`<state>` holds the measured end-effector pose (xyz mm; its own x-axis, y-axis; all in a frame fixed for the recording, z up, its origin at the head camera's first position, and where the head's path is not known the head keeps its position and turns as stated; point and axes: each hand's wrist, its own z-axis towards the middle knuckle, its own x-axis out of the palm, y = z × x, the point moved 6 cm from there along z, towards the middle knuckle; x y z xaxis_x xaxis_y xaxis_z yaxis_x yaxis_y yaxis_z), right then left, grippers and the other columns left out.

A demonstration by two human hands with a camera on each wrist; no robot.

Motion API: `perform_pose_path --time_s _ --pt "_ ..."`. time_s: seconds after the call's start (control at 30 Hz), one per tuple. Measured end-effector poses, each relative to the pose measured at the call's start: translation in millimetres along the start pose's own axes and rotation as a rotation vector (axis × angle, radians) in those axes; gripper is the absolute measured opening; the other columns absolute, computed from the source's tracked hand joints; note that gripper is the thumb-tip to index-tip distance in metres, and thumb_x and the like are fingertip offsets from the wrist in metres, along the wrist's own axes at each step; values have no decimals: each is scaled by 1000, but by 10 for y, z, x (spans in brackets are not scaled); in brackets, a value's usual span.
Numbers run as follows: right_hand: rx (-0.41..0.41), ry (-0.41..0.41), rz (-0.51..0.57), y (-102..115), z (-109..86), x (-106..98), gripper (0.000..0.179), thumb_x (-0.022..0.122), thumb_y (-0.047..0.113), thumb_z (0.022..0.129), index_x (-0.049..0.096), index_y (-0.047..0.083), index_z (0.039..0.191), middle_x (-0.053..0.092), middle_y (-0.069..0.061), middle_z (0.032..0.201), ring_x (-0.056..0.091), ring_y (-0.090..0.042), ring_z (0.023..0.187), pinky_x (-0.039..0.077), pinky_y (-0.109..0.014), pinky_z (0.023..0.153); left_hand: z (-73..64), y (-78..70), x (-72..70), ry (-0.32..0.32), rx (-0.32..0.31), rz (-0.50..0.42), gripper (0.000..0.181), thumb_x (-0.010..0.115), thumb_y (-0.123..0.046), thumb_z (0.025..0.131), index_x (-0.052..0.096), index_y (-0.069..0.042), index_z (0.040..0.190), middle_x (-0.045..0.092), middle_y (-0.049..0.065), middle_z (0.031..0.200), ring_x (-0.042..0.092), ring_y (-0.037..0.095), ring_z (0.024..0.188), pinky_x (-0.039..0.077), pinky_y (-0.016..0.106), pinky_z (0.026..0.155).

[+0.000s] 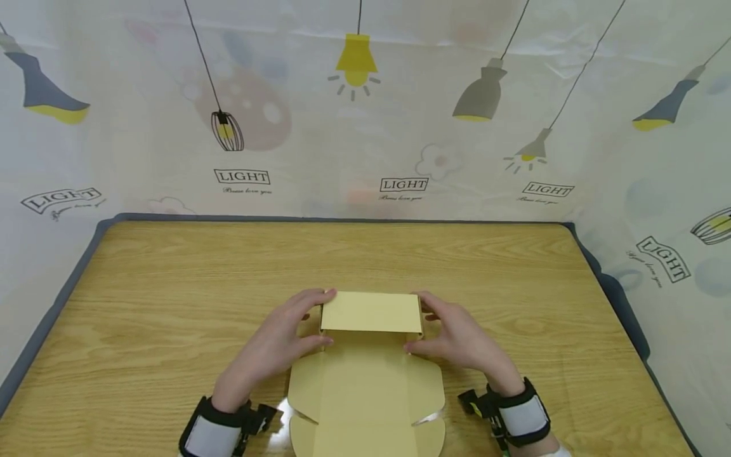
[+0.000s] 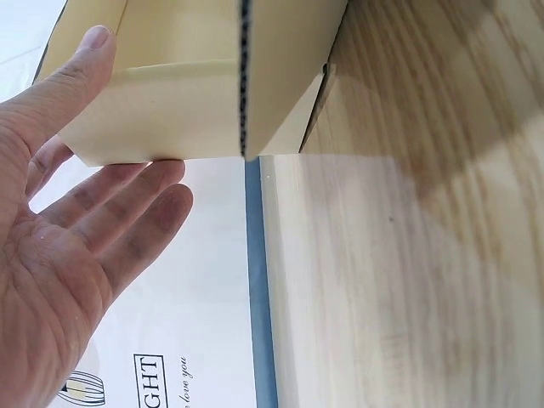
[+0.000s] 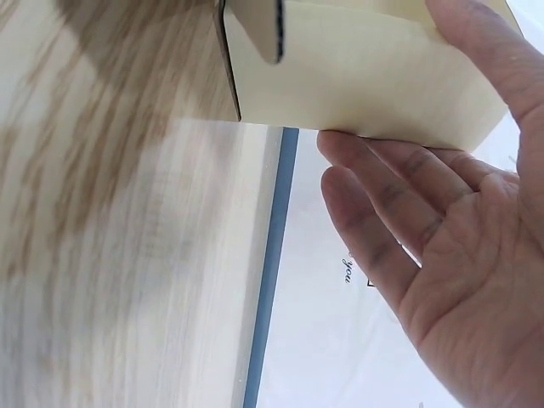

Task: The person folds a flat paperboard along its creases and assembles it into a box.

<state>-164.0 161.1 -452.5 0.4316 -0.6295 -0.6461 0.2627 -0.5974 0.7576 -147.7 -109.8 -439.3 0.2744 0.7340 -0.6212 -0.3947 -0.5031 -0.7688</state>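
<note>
A cream cardboard box (image 1: 368,381), partly folded, lies at the near middle of the table. Its far end stands up with a flap (image 1: 371,311) folded over, while rounded side flaps and the near part spread flat. My left hand (image 1: 274,336) grips the left side of that raised end, thumb nearer me and fingers around the back. On the right side my right hand (image 1: 457,336) grips it the same way. In the left wrist view the thumb presses the box wall (image 2: 161,115), with fingertips along its outer edge. The right wrist view shows fingertips against the other wall (image 3: 365,81).
The wood-grain table (image 1: 171,285) has a grey-blue edge (image 1: 342,219). Behind and beside it hangs a white sheet (image 1: 320,146) printed with lamps. Each wrist wears a black strap with a small camera, the left one (image 1: 214,431) close to the box.
</note>
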Motion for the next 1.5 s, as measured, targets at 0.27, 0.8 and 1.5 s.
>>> perform_pose_path --time_s 0.27,0.8,1.5 --pt "-9 12 -9 13 0 3 80 89 29 84 48 6 149 66 -9 130 65 -40 115 54 -56 98 -1 -9 -6 -3 -14 1 75 86 -6 83 52 -5 150 53 18 148 61 37 121 56 50 97" --pt "79 34 55 -48 1 18 93 90 21 82 37 -1 155 56 -19 141 57 -39 126 51 -54 102 -21 55 -37 -20 -52 3 79 87 -8 82 50 -3 151 52 16 150 57 37 127 55 49 100" --pt "164 104 3 -162 -4 30 55 80 22 91 61 -14 128 63 1 85 58 -13 73 51 -27 65 -41 219 -231 -166 -173 21 73 84 -4 86 49 -2 150 50 18 152 50 38 136 53 51 102"
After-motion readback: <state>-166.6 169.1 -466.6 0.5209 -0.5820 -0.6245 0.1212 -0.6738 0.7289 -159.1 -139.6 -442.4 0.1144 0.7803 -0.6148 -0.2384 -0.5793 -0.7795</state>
